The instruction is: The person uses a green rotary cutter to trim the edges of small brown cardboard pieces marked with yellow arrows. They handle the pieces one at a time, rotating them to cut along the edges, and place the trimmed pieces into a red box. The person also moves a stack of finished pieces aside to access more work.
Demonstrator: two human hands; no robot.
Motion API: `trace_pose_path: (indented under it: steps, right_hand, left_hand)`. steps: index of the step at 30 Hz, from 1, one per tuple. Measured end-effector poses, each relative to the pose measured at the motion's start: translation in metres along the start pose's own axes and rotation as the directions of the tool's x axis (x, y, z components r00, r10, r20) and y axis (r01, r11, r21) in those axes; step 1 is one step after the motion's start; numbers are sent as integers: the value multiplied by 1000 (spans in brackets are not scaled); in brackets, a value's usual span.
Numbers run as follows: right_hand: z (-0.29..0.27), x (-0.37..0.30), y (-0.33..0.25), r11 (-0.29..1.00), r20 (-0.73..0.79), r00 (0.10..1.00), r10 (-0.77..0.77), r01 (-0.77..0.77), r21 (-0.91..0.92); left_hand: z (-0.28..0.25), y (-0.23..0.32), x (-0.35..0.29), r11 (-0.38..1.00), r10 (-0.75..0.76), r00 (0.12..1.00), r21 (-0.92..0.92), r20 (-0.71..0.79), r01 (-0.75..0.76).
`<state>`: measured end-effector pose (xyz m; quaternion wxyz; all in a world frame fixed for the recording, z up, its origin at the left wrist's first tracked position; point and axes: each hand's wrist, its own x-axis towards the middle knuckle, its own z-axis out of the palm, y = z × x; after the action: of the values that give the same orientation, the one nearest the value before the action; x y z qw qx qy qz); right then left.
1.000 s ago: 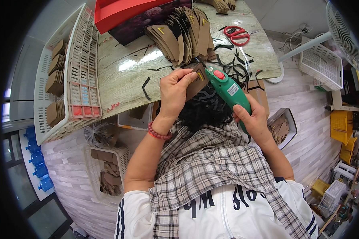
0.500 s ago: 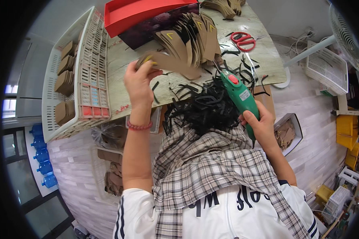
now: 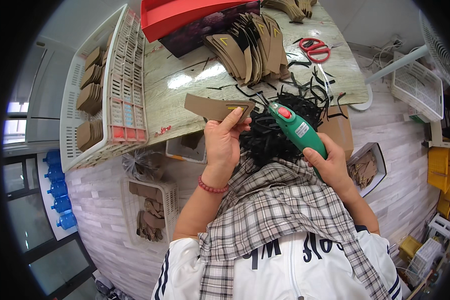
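My left hand (image 3: 224,142) pinches a curved brown piece (image 3: 207,107) with a yellow V mark, holding it above the table's near edge. My right hand (image 3: 331,160) is wrapped round a green handheld electric tool (image 3: 304,131) with a red button. Its thin metal tip points toward the brown piece but is apart from it. Below both lies a heap of black strips (image 3: 265,142), partly over my plaid apron (image 3: 280,205). Beyond them, a fanned stack of similar brown pieces (image 3: 257,52) rests on the table.
Red-handled scissors (image 3: 315,51) lie at the table's right side. A red box (image 3: 185,17) stands at the back. On the left, a white plastic crate (image 3: 127,85) holds stacked brown pieces. Another crate (image 3: 171,197) with pieces sits on the floor, and a cardboard box (image 3: 340,132) is below the table.
My left hand has come right and nearer to me with the brown piece, which now points left. The tool's tip has moved back from the stack, toward my left hand.
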<state>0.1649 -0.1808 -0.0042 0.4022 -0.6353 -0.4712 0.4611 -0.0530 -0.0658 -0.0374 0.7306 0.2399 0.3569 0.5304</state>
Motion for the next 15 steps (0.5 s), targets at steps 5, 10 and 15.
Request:
trace_pose_path:
  steps: [5,10,15]
  right_hand:
    - [1,-2,-6,1000,10,1000,-1,1,-17]
    - [3,-1,-8,1000,23,1000,1,0,-28]
    - [2,0,-5,1000,19,1000,1,-1,-9]
  left_hand:
    - [9,0,2,997,77,997,31,-14,-77]
    - [9,-4,5,997,73,997,38,-18,-73]
    - [7,-3,7,994,60,998,94,-11,-58]
